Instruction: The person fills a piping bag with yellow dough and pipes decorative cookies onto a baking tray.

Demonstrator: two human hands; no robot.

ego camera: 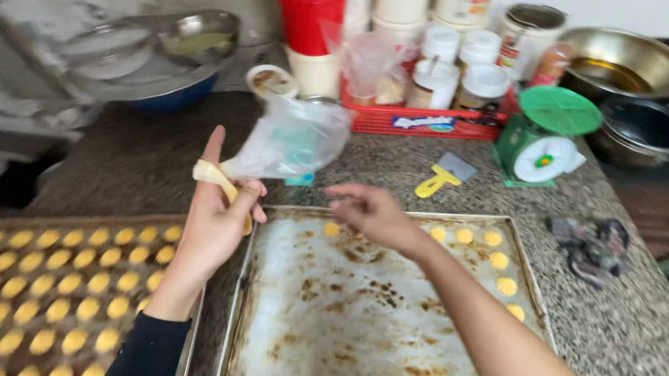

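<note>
My left hand (217, 212) is raised over the gap between two baking trays, holding a strip of pale yellow dough (215, 177) with the index finger pointing up. My right hand (369, 214) reaches across the far left of the stained metal tray (352, 318), fingers pinched together just above a small dough piece (332, 229); I cannot tell whether it grips anything. Several small yellow dough rounds (500, 264) line that tray's far right corner. The left tray (41, 288) is filled with rows of the same dough rounds.
A clear plastic bag (293, 140) lies behind the trays. A yellow scraper (442, 177), a green kitchen scale (546, 137), a red basket of jars (439, 99), a red cup (310, 6), metal bowls (622, 62) and a crumpled cloth (592, 241) stand on the granite counter.
</note>
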